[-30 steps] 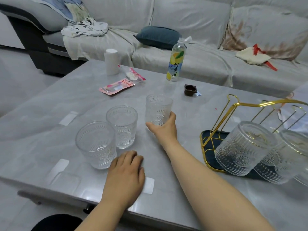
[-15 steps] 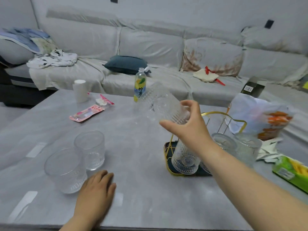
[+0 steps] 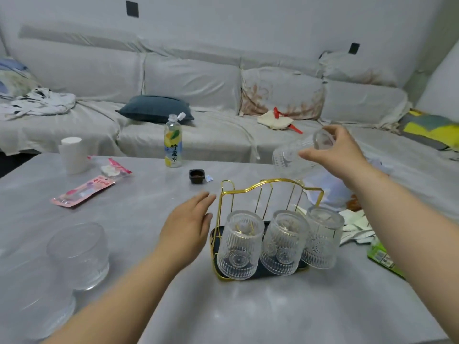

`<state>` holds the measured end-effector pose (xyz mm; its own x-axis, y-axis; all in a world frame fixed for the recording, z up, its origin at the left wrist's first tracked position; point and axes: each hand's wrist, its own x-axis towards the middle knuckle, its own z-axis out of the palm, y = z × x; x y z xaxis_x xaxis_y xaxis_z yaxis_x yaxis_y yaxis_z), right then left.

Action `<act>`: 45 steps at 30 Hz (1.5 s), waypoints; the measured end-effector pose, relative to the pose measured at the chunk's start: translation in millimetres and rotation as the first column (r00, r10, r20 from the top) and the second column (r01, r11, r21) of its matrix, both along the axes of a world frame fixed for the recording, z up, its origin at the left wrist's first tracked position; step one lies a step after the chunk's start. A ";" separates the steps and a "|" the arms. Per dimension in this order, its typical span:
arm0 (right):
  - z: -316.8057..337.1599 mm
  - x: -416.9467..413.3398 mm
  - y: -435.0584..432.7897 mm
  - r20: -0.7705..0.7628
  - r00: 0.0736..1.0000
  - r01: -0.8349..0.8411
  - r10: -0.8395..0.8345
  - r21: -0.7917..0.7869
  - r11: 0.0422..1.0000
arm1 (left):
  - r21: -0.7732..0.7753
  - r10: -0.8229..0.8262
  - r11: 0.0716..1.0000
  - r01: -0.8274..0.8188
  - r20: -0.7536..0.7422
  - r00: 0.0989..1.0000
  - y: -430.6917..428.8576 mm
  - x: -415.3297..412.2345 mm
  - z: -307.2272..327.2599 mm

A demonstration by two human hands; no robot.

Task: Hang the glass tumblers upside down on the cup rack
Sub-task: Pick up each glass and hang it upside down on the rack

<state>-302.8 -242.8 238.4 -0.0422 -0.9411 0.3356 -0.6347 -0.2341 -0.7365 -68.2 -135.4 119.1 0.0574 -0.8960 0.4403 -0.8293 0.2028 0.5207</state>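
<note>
Three glass tumblers [image 3: 240, 244] already hang mouth-down on the near pegs of the gold wire cup rack [image 3: 270, 192], tilted toward the camera so any water would run onto the dark drip tray [image 3: 215, 238] beneath. A fourth tumbler [image 3: 296, 155] is in the air above and behind the rack, gripped around its base by the right hand [image 3: 332, 152], thumb on one side and fingers wrapped over the other; it is tipped on its side with the mouth toward the left and slightly down, probably being turned over to fit a free rear peg. The left hand [image 3: 188, 224] hovers just beside the rack's left edge, fingers extended and loosely together, holding nothing, likely ready to steady the light frame. Two more tumblers [image 3: 79, 254] stand upright at the near left of the grey table [image 3: 139, 219], well apart from the rack, waiting their turn. A lemon drink bottle [image 3: 173, 142] stands farther back.
</note>
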 end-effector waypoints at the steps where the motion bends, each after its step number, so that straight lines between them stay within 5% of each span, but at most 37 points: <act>1: -0.4 -2.5 -6.2 -0.044 0.999 0.011 -0.010 0.009 1.000 | -0.033 -0.031 0.999 0.032 0.015 0.999 -7.6 -6.6 6.8; 7: -14.3 -11.9 -36.2 -0.219 0.975 0.007 0.025 0.145 0.989 | 0.094 -0.191 0.979 0.179 0.136 0.972 -34.4 -33.2 9.1; 14: -46.7 -9.6 -61.7 -0.368 0.918 -0.007 0.145 0.353 0.936 | 0.103 -0.236 0.967 0.235 0.000 0.972 -39.9 -33.6 -0.9; 20: -63.6 -8.6 -64.8 -0.282 0.945 -0.007 0.163 0.482 0.876 | 0.114 -0.261 0.958 0.264 -0.041 0.964 -39.7 -32.8 0.2; 25: -64.7 -7.1 -65.7 -0.346 0.925 0.014 0.153 0.436 0.900 | 0.094 -0.261 0.960 0.265 -0.050 0.964 -40.4 -33.3 -1.9; 31: -65.8 -10.1 -56.0 -0.231 0.969 0.003 0.092 0.381 0.925 | 0.068 -0.251 0.966 0.251 -0.008 0.968 -40.5 -33.8 -2.6; 38: -45.7 -11.8 -16.8 -0.186 0.981 -0.018 0.046 0.151 0.988 | -0.003 -0.100 0.995 0.100 -0.121 0.988 -6.4 -23.0 -7.3; 45: -35.7 47.4 61.1 -0.086 0.955 -0.289 0.282 -0.080 0.954 | 0.078 0.124 0.990 -0.114 -0.144 0.982 83.0 21.3 -58.9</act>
